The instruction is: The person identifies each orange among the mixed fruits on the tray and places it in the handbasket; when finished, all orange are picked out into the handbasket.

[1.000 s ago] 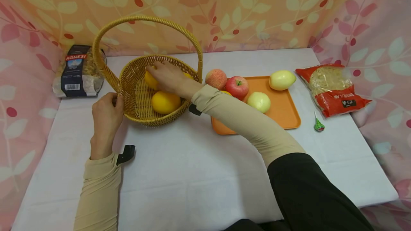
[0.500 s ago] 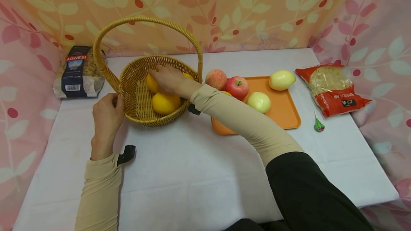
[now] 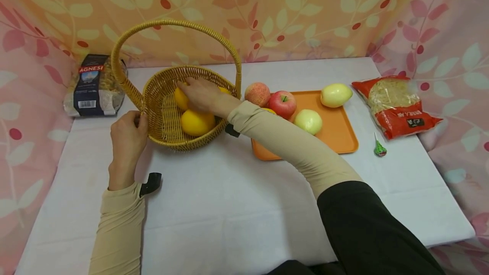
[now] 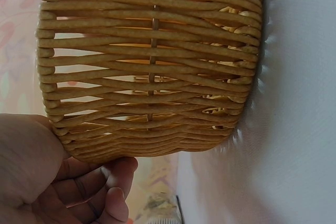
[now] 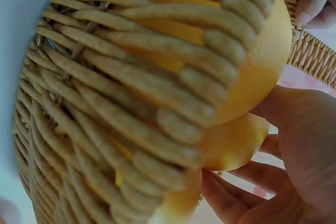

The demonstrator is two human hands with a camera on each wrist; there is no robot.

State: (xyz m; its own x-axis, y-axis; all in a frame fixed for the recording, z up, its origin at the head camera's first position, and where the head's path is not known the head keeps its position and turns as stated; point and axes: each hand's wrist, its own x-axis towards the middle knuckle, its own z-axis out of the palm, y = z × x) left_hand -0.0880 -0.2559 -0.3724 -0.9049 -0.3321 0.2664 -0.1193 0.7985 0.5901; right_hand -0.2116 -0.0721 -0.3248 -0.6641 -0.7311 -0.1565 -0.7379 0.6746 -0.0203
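Note:
A wicker basket (image 3: 164, 137) with a tall arched handle stands at the left of the table. My left hand (image 3: 129, 141) pinches its left rim near the handle's foot; in the left wrist view, thumb and fingers meet at the woven edge. Inside the basket lie several yellow fruits. My right hand (image 3: 204, 94) reaches in over the right rim, its fingers curled about a yellow fruit (image 5: 236, 142), partly hidden beneath the hand. Nearer the front rests another yellow fruit (image 3: 197, 122), apart from my fingertips. More yellow shows behind my right wrist.
Right of the basket, an orange tray (image 3: 338, 133) bears a red apple (image 3: 282, 104), a pale green fruit (image 3: 307, 122) and a pale yellow fruit (image 3: 336, 95). A peach (image 3: 257, 94) sits by its left corner. Pasta bags (image 3: 89, 86) (image 3: 395, 101) flank everything; a lollipop (image 3: 380, 149) lies right.
My right hand has shifted slightly within the basket and its fingers have settled lower around the yellow fruit. The left hand keeps its hold on the rim.

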